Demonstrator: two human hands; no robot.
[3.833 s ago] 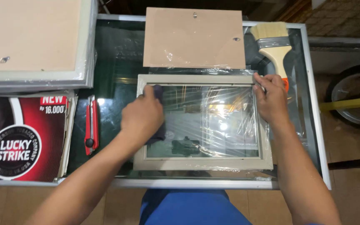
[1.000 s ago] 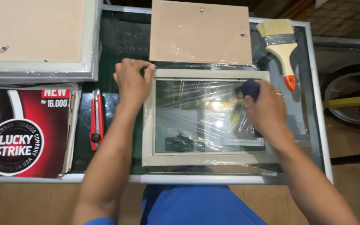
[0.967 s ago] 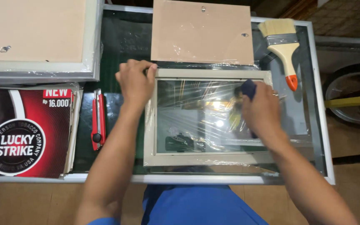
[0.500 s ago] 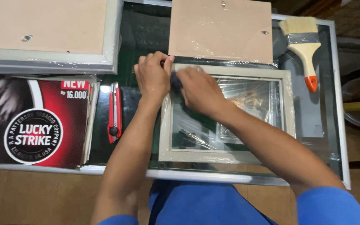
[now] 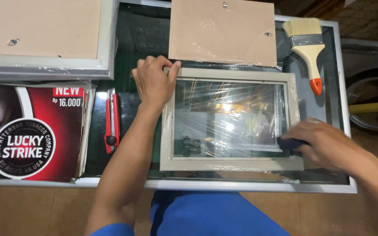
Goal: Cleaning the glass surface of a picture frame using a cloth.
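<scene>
On the glass-topped worktable [image 5: 342, 109], near its front edge: one pale grey picture frame [image 5: 230, 164], lying flat with its glazing up, sheathed in clear plastic film that wrinkles and glares over the pane. The left hand [image 5: 153, 83] sits on the frame's far left corner, fingers curled over the edge and thumb hooked across the top rail, a pinning grip that looks meant to stop the frame sliding. The right hand [image 5: 327, 144] rests at the near right corner, fingers folded closed around a small dark pad or cloth [image 5: 290, 143] pressed flat on the frame's right side (what exactly it is I cannot tell, most of it being hidden under the hand). Just beyond the frame, touching or nearly touching its far rail: a brown fibreboard backing panel [image 5: 224, 30] with small hanger fittings. Far right corner: a paintbrush [image 5: 308, 48], pale bristles, wooden handle with an orange tip, lying apart from the hand. Left of the left forearm: a red utility knife [image 5: 111, 120], lying lengthwise. Further left: a red and black printed poster board [image 5: 31, 131], and behind it a larger grey frame [image 5: 44, 39] face down, brown backing showing. Blue trousers [image 5: 215, 214] show below the table edge.
</scene>
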